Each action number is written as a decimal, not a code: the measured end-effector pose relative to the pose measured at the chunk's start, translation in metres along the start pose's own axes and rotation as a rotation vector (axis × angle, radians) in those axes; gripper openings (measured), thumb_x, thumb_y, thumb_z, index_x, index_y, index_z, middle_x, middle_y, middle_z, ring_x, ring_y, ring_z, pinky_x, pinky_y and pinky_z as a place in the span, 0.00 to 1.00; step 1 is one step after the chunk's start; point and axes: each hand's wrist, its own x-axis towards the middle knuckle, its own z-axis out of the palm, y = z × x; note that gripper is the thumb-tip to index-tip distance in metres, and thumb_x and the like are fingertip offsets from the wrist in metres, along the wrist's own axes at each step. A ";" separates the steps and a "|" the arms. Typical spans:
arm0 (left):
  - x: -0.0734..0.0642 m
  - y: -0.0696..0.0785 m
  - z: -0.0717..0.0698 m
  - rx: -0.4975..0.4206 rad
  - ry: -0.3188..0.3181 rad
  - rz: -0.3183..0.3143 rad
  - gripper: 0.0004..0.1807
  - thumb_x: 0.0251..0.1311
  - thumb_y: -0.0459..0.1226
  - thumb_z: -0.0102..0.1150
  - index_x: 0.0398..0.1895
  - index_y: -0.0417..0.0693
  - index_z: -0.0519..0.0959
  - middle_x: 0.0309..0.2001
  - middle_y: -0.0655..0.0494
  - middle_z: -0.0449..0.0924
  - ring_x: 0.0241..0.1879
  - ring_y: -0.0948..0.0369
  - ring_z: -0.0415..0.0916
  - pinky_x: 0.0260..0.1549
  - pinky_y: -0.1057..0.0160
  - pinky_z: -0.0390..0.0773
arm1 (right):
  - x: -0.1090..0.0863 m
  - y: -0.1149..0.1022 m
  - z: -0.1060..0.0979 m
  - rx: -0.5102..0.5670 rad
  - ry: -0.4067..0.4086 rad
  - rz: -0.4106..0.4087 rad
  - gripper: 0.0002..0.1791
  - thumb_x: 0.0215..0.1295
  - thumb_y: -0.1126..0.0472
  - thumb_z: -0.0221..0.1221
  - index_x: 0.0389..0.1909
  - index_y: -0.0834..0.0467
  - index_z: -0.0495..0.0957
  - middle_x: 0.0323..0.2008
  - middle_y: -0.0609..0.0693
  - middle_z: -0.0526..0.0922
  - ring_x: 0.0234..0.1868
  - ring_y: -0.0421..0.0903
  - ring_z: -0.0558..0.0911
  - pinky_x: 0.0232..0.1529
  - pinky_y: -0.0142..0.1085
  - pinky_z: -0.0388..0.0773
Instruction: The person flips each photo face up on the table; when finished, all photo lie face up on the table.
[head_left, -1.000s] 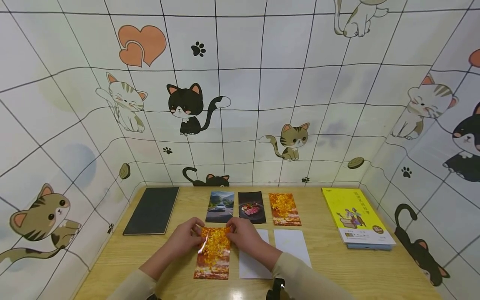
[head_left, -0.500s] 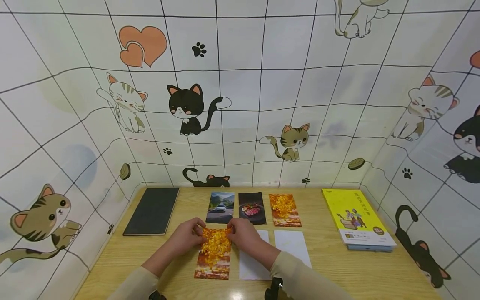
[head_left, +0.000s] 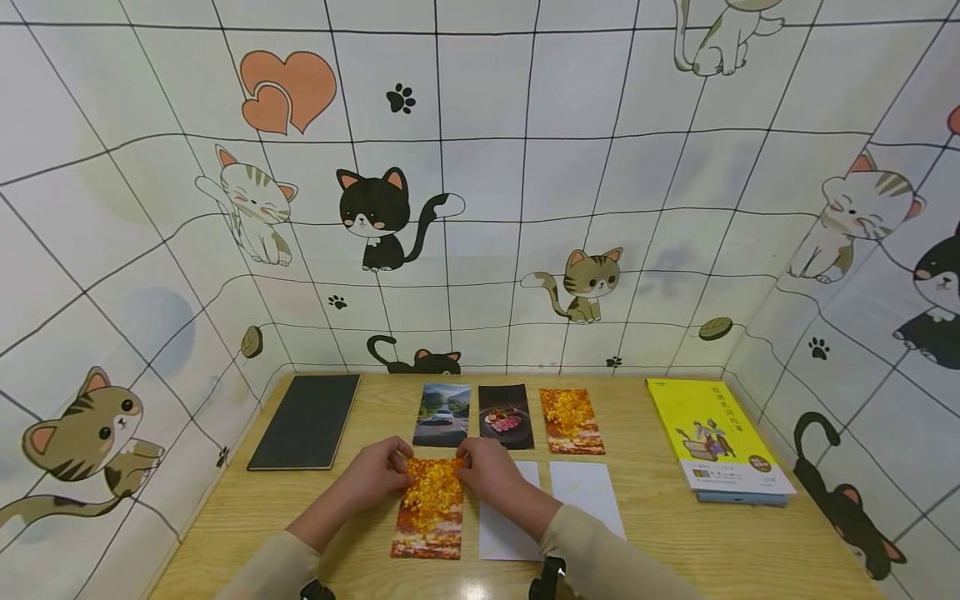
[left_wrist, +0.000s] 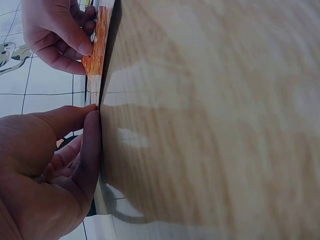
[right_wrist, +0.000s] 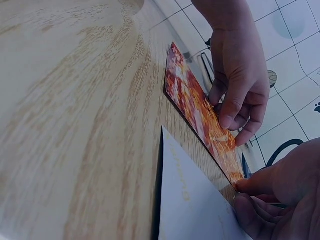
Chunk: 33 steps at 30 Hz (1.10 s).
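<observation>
Wood table (head_left: 712, 542): bears all the cards and books; a white wall (head_left: 480, 183) with cat prints rises beyond its far edge.
Far row: car card (head_left: 442, 417) at left, food card (head_left: 506, 421) in the middle, twin card (head_left: 572, 421) with the same autumn print at right, all lying apart.
White cards: left white card (head_left: 502, 533) and right white card (head_left: 587, 496) lie near of that row, right of the leaf card.
Far left: black notebook (head_left: 303, 421).
Far right: yellow book (head_left: 712, 433) atop something blue (head_left: 742, 497).
In the way: the right forearm (head_left: 534, 508) crosses over the left white card, hiding part of it.
Leaf card (head_left: 427, 512): left of the white cards, near of the car card; whether it lies fully flat cannot be told.
Long axis: runs near to far; yellow foliage fills the far end, reddish ground the near end.
Left hand (head_left: 373, 475): thumb and finger pinch the leaf card's far left corner.
Right hand (head_left: 491, 475): pinches its far right corner.
</observation>
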 end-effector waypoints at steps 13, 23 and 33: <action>0.001 -0.001 0.001 0.005 -0.019 0.005 0.17 0.66 0.30 0.77 0.55 0.40 0.81 0.36 0.55 0.81 0.30 0.58 0.78 0.30 0.60 0.78 | 0.000 -0.001 -0.002 -0.007 0.004 -0.011 0.09 0.69 0.67 0.74 0.47 0.64 0.88 0.30 0.48 0.85 0.28 0.41 0.78 0.32 0.38 0.80; 0.001 -0.001 0.001 0.004 -0.021 0.014 0.17 0.66 0.31 0.78 0.54 0.40 0.82 0.35 0.55 0.80 0.30 0.58 0.77 0.30 0.60 0.78 | 0.007 0.020 0.009 -0.023 0.020 -0.066 0.08 0.69 0.65 0.74 0.45 0.62 0.89 0.32 0.49 0.85 0.29 0.42 0.79 0.31 0.38 0.81; -0.002 -0.001 0.001 -0.089 -0.039 0.004 0.17 0.66 0.29 0.76 0.54 0.38 0.80 0.37 0.51 0.79 0.30 0.56 0.81 0.31 0.57 0.85 | 0.000 0.003 -0.002 -0.011 0.009 -0.026 0.09 0.69 0.65 0.74 0.47 0.63 0.89 0.32 0.49 0.86 0.30 0.41 0.79 0.34 0.40 0.83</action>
